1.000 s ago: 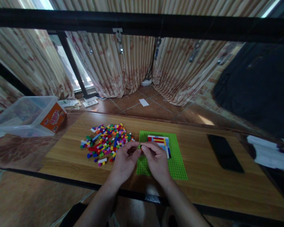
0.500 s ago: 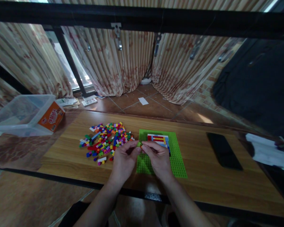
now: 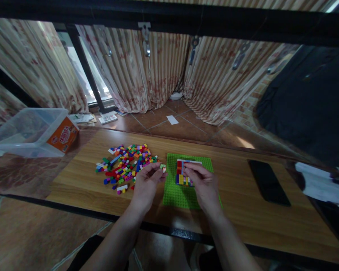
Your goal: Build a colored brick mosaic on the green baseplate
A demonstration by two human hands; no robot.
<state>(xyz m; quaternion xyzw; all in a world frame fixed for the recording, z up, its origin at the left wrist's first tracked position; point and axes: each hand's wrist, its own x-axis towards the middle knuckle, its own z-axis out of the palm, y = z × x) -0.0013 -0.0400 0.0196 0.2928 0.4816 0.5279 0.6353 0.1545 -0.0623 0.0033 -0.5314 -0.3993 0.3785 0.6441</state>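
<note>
My left hand [image 3: 147, 183] pinches small toy bricks [image 3: 163, 168], green with a light, partly orange part below, between thumb and fingertips. It hovers between the brick pile and the baseplate. My right hand [image 3: 205, 183] is over the green studded baseplate [image 3: 172, 195], thumb and index finger pressed together at the built block of bricks [image 3: 183, 179]. Whatever those fingers hold, if anything, is hidden. Red, white, yellow, blue and purple bricks show in the built block; my right hand covers its right part.
Loose coloured bricks [image 3: 127, 165] lie in a pile on the wooden table [image 3: 81, 177], left of the baseplate. A black phone [image 3: 268, 182] lies at the right. Beyond the table's left end stands a clear plastic bin [image 3: 31, 131] with an orange label. White papers [image 3: 322, 182] lie far right.
My hands were together over the baseplate's left part and have moved apart. My right hand has gone right over the built block; my left, slightly left with the small bricks.
</note>
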